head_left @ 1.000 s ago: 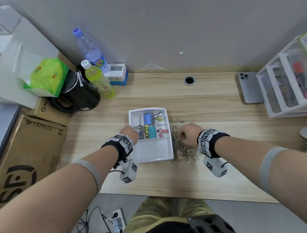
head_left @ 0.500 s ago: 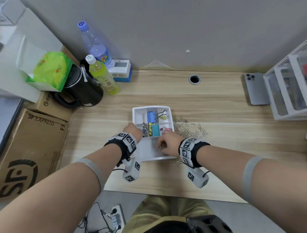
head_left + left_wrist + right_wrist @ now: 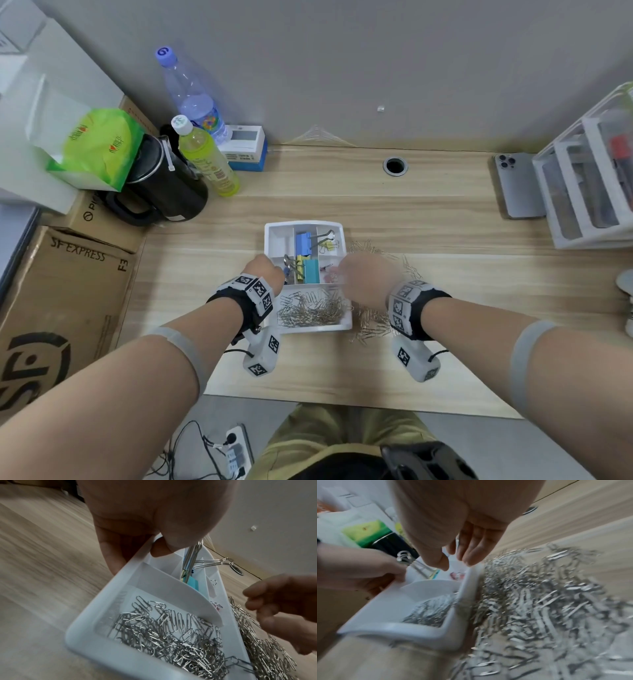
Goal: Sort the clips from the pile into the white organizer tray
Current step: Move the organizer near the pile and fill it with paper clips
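Head view: white plastic organizer tray point(image 3: 272, 236) front compartment part-filled with silver wire paper clips point(image 3: 310, 310); loose silver clip pile point(image 3: 371, 323) remains beside tray. Left hand point(image 3: 265, 272) grips tray edge; right hand point(image 3: 364, 277) fingers loose, empty.

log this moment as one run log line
left hand: grips white plastic organizer tray rim | right hand: open, empty, over tray | silver paper clips: front compartment | loose clip pile: right of tray
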